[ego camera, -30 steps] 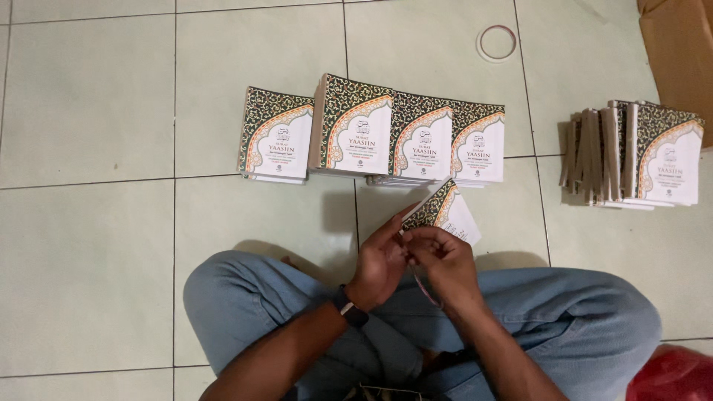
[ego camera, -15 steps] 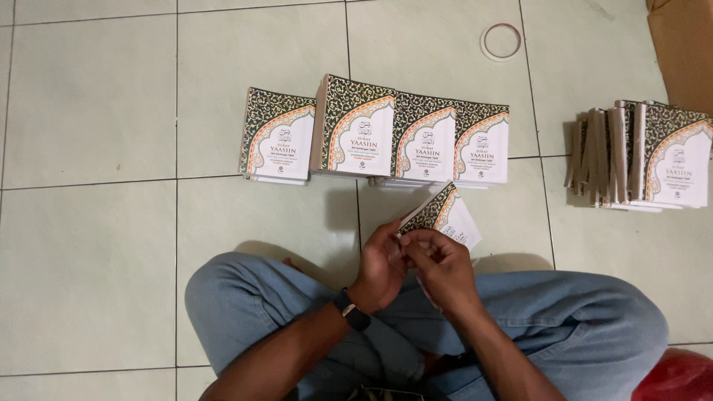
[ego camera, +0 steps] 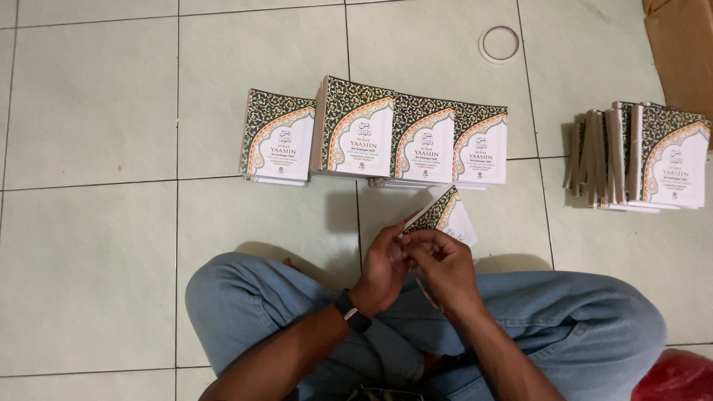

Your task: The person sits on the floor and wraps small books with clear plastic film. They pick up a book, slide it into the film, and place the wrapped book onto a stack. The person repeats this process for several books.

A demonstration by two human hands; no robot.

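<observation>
I sit cross-legged in jeans on a pale tiled floor. Both hands are raised in front of my lap and hold one small booklet (ego camera: 445, 215) with a dark patterned cover and white panel, tilted up to the right. My left hand (ego camera: 386, 263) pinches its lower left corner, a dark watch on that wrist. My right hand (ego camera: 444, 269) grips the booklet's bottom edge from below. Just beyond the hands, a row of the same booklets stands in stacks (ego camera: 375, 134).
Another group of booklets (ego camera: 642, 156), some on edge, stands at the right. A roll of clear tape (ego camera: 499, 43) lies on the floor at the far right. Brown cardboard (ego camera: 683, 44) fills the top right corner. A red plastic bag (ego camera: 676, 379) shows at the bottom right.
The hands stay close together on the booklet with only slight finger shifts. The view has drifted a little.
</observation>
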